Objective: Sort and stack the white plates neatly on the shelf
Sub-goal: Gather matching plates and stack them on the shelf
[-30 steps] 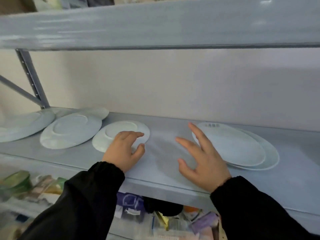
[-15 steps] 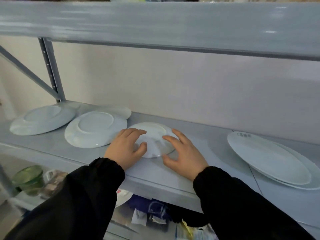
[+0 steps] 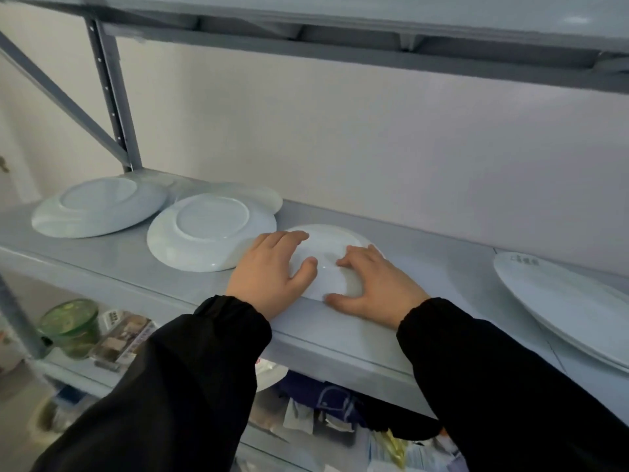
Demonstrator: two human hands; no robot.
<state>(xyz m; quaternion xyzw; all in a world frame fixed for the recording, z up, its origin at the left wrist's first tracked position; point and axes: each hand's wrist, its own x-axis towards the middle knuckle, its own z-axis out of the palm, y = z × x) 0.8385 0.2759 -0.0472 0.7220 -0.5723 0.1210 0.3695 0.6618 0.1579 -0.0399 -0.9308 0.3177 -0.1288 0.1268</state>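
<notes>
L hand (image 3: pixel 269 272) & R hand (image 3: pixel 372 284) lie flat, fingers spread, on small white plate (image 3: pixel 328 245), upside down at shelf (image 3: pixel 112 264) front, mid-frame. Two inverted plates (image 3: pixel 204 229) at 10 o'clock; stacked pair (image 3: pixel 565 301) at 3.

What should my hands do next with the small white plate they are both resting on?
Probably curl the fingers under its rim and lift it. Both the left hand and the right hand lie flat on the small upside-down white plate, not gripping it, and it sits alone near the grey metal shelf edge, beside the larger upside-down white plate.
</notes>
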